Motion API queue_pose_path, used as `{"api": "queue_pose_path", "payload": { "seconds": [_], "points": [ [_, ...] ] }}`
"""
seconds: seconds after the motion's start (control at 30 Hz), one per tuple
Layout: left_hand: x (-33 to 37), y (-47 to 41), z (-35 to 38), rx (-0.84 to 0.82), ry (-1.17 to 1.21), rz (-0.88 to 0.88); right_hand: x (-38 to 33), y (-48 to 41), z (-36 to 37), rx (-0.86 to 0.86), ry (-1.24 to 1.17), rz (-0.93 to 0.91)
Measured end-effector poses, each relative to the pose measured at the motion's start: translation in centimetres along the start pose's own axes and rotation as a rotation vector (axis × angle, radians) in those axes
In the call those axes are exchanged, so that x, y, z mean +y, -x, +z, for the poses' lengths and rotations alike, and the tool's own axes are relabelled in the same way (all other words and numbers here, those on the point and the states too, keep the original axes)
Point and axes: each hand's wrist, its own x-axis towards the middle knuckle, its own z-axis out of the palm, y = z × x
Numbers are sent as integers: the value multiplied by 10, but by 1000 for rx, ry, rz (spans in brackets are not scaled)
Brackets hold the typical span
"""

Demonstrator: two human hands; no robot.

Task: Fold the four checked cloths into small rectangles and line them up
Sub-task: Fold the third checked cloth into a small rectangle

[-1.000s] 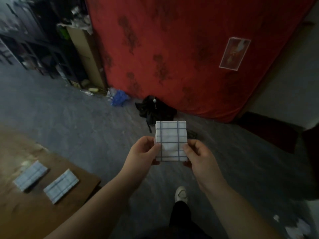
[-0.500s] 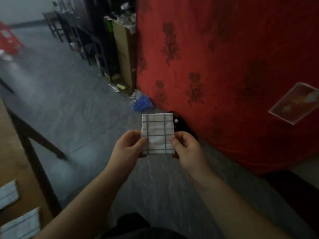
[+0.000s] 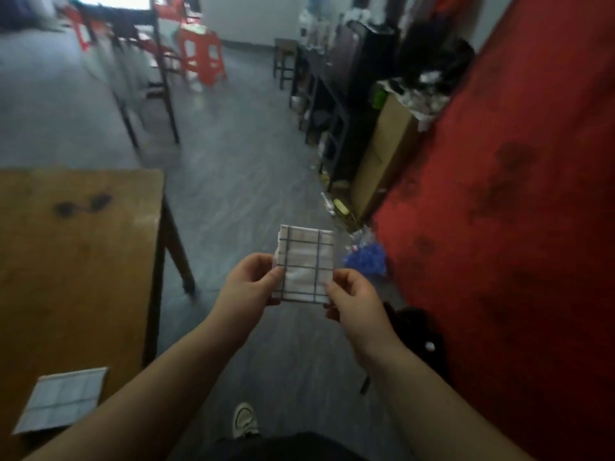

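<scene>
A white cloth with dark blue checks, folded to a small rectangle, is held upright in the air over the floor, right of the table. My left hand pinches its lower left edge. My right hand pinches its lower right corner. One folded checked cloth lies flat on the wooden table near its front right corner, partly cut off by my left forearm.
The table's right edge and leg stand just left of my hands. A red patterned hanging fills the right side. A cardboard box, dark shelving, a blue bag, a black bag and red stools lie beyond.
My view has swung left, from the red hanging to the room and the table. Both hands keep the same grip on the folded cloth. Only one cloth on the table shows now.
</scene>
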Motion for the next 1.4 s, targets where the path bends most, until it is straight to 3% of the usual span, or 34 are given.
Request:
{"api": "queue_pose_path", "payload": {
  "seconds": [0.53, 0.83, 1.07, 1.23, 1.4],
  "points": [
    [25, -69, -197, 753, 85, -29, -75, -170, 268, -849, 237, -89],
    [3, -115, -206, 1218, 193, -167, -85, -241, 373, -1296, 491, -155],
    [-48, -131, -203, 1550, 271, -366, -35, -256, 418, -1507, 752, -261],
    [-89, -132, -203, 1589, 63, -546, 9, -247, 434, -1573, 854, -280],
    [-132, -130, -216, 1513, 55, -592, 46, -241, 455, -1649, 960, -490]
  ]
}}
